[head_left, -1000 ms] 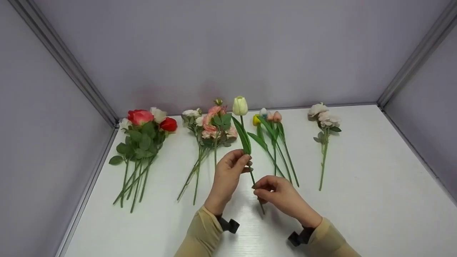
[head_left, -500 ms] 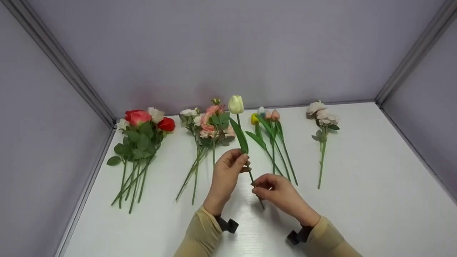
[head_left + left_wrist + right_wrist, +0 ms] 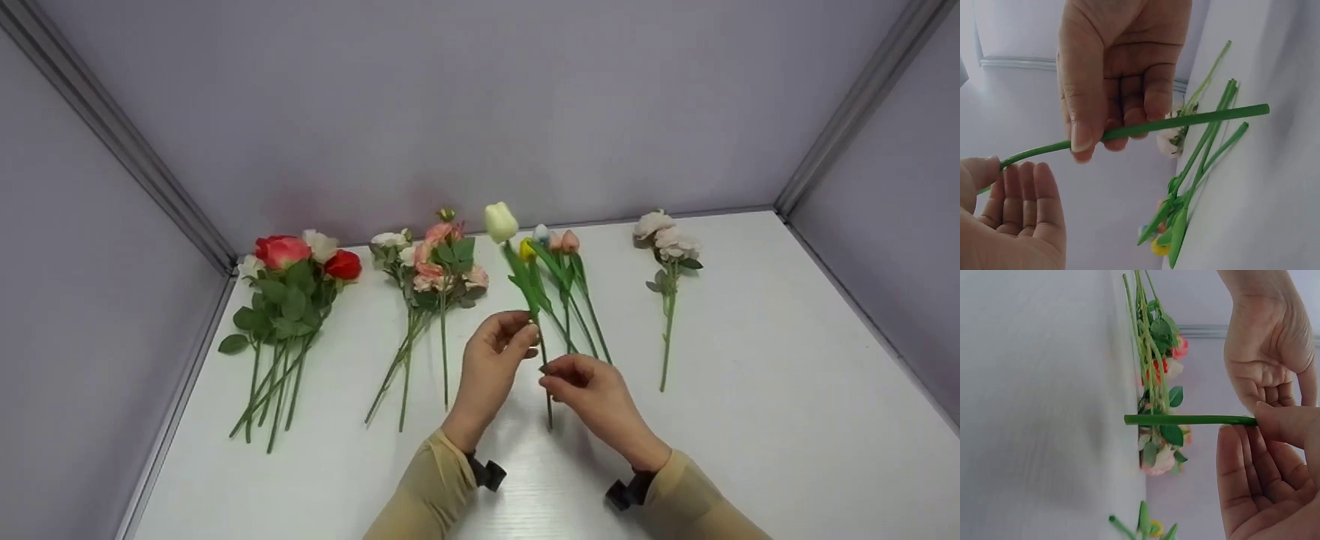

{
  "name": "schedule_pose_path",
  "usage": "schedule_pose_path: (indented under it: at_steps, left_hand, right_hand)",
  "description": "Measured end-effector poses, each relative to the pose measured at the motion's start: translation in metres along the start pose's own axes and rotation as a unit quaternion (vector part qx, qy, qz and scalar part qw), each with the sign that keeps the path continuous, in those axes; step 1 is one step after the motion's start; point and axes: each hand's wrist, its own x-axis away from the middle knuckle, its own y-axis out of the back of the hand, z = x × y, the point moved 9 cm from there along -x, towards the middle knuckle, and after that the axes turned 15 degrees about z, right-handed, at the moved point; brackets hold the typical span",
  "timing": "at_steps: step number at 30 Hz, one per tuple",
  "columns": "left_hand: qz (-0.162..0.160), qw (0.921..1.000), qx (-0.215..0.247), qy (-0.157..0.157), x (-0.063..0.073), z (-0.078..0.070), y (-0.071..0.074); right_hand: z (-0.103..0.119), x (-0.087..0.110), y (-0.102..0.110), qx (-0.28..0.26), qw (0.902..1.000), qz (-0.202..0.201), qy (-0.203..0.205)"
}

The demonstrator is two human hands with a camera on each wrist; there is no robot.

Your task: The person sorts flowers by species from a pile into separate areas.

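Observation:
A creamy white tulip (image 3: 501, 222) with long green leaves is held up above the table, its bloom away from the person. My left hand (image 3: 491, 364) pinches the stem just under the leaves. Lower down, my right hand (image 3: 596, 397) pinches the same stem between thumb and fingers. In the left wrist view, the green stem (image 3: 1190, 120) runs past the right hand to a bare cut end. The right wrist view shows that lower stem (image 3: 1179, 419) jutting from the right fingertips, with the left hand (image 3: 1269, 349) beyond.
On the white table (image 3: 787, 360) lie red and white roses (image 3: 281, 253) at left, a pink and white bunch (image 3: 439, 262), several tulips (image 3: 570, 241) just behind the hands, and pale pink flowers (image 3: 675, 244) at right. Grey walls (image 3: 480, 97) enclose the table.
The held tulip has swung from leaning left to more upright, its leaves now overlapping the tulips behind. Both hands have shifted slightly right. Both keep their grip on the stem.

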Motion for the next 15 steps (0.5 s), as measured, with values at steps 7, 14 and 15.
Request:
schedule_pose_path:
  at_steps: [7,14,15]
  left_hand:
    - [0.154,0.8904,-0.428,-0.007,0.003,-0.004,-0.039]
    - [0.266,0.6856,-0.676,-0.046,0.022,0.029,-0.081]
    - [0.277,0.6745,-0.683,-0.042,0.024,0.034,-0.085]
  right_hand:
    - [-0.028,-0.019,0.074,-0.027,0.9959,-0.033,-0.08]
    - [-0.063,-0.032,0.12,0.0,0.9875,-0.014,-0.157]
    - [-0.067,-0.031,0.121,0.005,0.9861,-0.009,-0.166]
